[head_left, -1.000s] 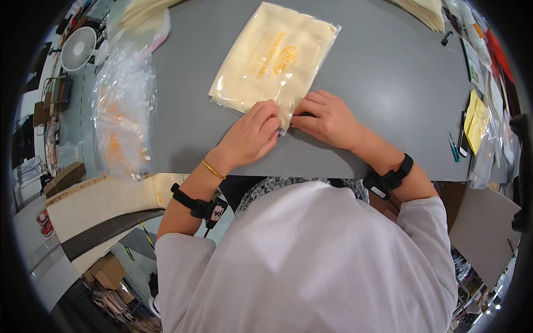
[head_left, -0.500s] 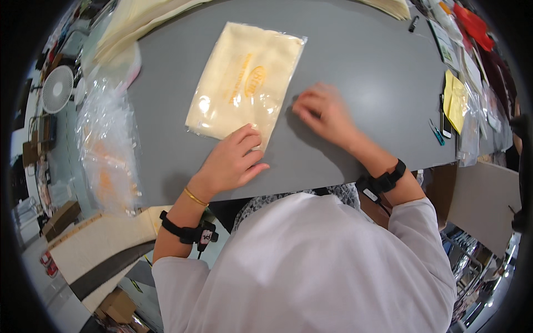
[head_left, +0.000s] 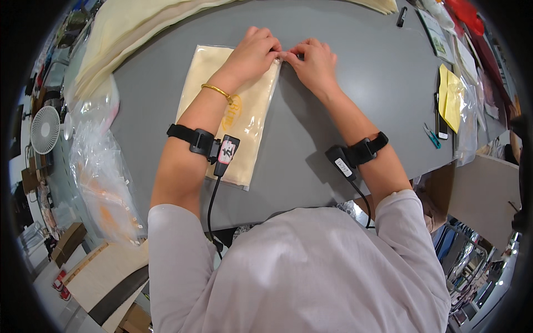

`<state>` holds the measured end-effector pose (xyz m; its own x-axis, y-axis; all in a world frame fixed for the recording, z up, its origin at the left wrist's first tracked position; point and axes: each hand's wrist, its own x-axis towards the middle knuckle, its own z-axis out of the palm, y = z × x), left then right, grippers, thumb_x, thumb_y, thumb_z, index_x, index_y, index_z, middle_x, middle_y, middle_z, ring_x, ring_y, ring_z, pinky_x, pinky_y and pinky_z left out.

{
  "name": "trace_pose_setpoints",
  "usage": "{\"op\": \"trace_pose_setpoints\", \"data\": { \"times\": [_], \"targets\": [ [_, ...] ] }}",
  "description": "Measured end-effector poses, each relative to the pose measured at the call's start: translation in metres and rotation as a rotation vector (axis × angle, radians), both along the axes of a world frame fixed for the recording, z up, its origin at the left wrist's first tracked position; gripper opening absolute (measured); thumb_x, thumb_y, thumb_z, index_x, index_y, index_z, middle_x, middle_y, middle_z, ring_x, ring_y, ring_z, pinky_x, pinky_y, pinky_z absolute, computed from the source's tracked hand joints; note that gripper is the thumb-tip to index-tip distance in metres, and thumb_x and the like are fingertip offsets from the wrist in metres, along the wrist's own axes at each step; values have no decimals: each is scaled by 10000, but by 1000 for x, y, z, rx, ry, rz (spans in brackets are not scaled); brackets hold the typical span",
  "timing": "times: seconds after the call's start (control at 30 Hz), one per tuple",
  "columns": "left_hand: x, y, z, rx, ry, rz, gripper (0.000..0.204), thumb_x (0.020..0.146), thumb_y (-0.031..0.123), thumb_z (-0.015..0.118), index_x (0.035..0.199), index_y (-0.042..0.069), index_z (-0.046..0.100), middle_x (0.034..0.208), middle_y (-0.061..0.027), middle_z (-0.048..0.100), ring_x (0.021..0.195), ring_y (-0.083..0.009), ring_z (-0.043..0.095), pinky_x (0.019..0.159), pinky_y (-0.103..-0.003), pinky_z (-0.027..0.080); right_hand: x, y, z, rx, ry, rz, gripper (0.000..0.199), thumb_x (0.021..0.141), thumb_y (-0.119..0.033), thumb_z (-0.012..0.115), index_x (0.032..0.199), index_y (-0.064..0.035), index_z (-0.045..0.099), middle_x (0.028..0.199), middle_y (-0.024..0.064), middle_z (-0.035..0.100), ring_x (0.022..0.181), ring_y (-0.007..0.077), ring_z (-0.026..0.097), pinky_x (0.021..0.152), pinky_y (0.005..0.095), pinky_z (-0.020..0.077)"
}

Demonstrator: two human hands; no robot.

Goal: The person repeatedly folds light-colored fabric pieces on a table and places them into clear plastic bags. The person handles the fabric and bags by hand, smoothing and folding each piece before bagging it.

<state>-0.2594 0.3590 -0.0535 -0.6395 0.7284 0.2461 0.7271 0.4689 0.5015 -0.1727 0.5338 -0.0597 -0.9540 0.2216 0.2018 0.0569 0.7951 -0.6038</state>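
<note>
A flat clear plastic bag (head_left: 258, 150) with folded cream cloth in it lies lengthwise on the grey table. An orange oval print shows on its face, partly covered by my left forearm. At its far right corner, the fingertips of my left hand (head_left: 251, 55) are closed on the bag's edge. My right hand (head_left: 316, 67) meets it there from the right, thumb and forefinger pinched on the same corner. The fingers hide exactly what part of the edge they hold.
Cream cloth (head_left: 127, 33) is stacked along the far left edge. Empty clear bags (head_left: 102, 172) hang over the table's left side. At the right lie teal thread snips (head_left: 432, 136), a black marker (head_left: 401, 17) and a yellow packet (head_left: 451, 99).
Both hands have moved away from me to the bag's far right corner and come together there. The bag has been turned slightly and moved nearer to me.
</note>
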Motion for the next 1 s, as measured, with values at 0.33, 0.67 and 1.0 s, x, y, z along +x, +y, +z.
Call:
{"op": "trace_pose_setpoints", "data": {
  "times": [0.33, 0.67, 1.0],
  "targets": [
    [8, 2, -10, 196, 72, 54, 82, 959, 88, 621, 1006, 39, 665, 1052, -80, 628, 1075, -319, 547, 958, -421, 487, 8, -9, 17, 8, -223, 164, 317, 815, -429, 831, 829, -113, 810, 1102, 34, 670, 1100, 296, 559, 929, 450, 378],
    [11, 8, -13, 313, 106, 60, 80, 943, 64, 576, 921, -13, 581, 998, -192, 567, 992, -406, 523, 878, -477, 454, 128, -56, 39, -63, -310, 355, 163, 821, -247, 798, 778, -99, 746, 1061, 51, 610, 1116, 286, 502, 996, 426, 363],
    [96, -54, 50, 138, 212, 267, 78, 979, 87, 599, 1014, 22, 623, 1001, -102, 612, 1004, -349, 572, 879, -435, 482, 129, -36, 33, -163, -142, 231, 194, 921, -225, 746, 844, -47, 748, 1035, 78, 654, 1046, 298, 563, 918, 411, 468]
  ]
}}
